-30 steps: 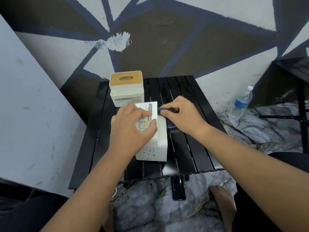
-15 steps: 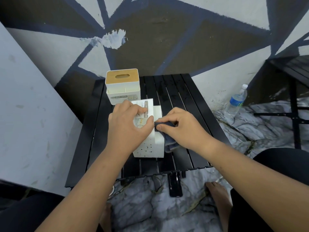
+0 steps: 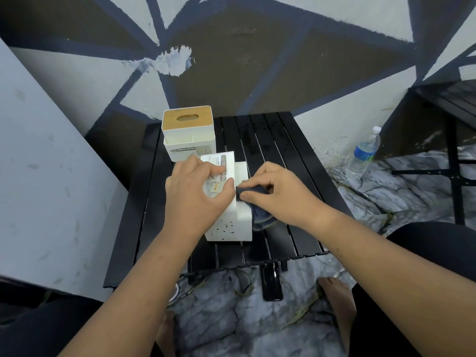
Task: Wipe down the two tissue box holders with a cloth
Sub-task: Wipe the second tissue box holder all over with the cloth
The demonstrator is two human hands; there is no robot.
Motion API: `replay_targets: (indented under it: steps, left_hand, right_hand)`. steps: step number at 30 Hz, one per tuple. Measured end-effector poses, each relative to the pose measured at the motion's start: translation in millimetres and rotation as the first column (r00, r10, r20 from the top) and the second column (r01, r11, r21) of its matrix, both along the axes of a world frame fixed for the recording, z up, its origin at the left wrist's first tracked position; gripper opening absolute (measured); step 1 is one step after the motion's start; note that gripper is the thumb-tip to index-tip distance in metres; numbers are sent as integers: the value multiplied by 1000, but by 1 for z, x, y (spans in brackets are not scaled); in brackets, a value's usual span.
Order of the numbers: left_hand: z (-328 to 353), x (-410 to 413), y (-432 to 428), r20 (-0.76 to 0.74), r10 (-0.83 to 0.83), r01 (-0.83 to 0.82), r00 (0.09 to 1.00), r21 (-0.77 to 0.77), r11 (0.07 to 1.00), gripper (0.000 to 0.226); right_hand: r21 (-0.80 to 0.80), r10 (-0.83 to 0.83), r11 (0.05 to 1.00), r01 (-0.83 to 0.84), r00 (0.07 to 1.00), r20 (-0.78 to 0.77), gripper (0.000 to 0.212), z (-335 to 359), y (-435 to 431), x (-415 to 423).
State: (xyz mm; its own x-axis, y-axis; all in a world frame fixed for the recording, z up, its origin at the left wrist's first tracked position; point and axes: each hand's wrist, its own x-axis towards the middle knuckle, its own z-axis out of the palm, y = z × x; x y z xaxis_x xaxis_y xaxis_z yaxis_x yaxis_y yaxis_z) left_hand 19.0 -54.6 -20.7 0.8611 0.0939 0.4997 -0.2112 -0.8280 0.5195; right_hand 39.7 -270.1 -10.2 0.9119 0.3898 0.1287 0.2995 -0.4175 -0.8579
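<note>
On the table (image 3: 283, 150), the left hand (image 3: 195, 194) gripped the near holder (image 3: 243, 215) while the right hand (image 3: 280, 194), pinching the cloth (image 3: 260, 220), apparently wiped its side; the far holder (image 3: 188, 135) was due next.

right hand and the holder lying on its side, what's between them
The dark cloth, gripped by the right hand against that holder; head view shows it.

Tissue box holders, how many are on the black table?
2. The upright tissue box holder stands at the far left of the table. The tipped tissue box holder lies nearer, gripped by the left hand while the right hand presses a dark cloth against it.
</note>
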Motion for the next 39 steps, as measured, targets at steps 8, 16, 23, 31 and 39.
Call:
replay_targets:
  steps: [8, 16, 23, 31, 39]
  left_hand:
    - [1, 2, 1, -10, -12, 12, 1000, -14, 1000, 41]
    - [0, 0, -1, -10, 9, -10, 1000, -19, 1000, 40]
    - [-2, -1, -1, -20, 4, -5, 1000, -34, 999, 40]
    - [1, 0, 0, -36, -14, 12, 999, -55, 998, 42]
    - [4, -1, -1, -57, -3, 1, 998, -49, 999, 41]
  right_hand:
    - [-17, 17, 1000, -16, 999, 32, 17, 3, 1, 6]
    - [-109, 153, 983, -147, 987, 51, 15, 2, -6, -16]
    - [-18, -27, 999, 29, 996, 80, 15, -9, -3, 0]
    - [-43, -91, 994, 96, 991, 98, 12, -8, 3, 25]
    - [-64, -181, 981, 184, 982, 53, 13, 6, 25, 70]
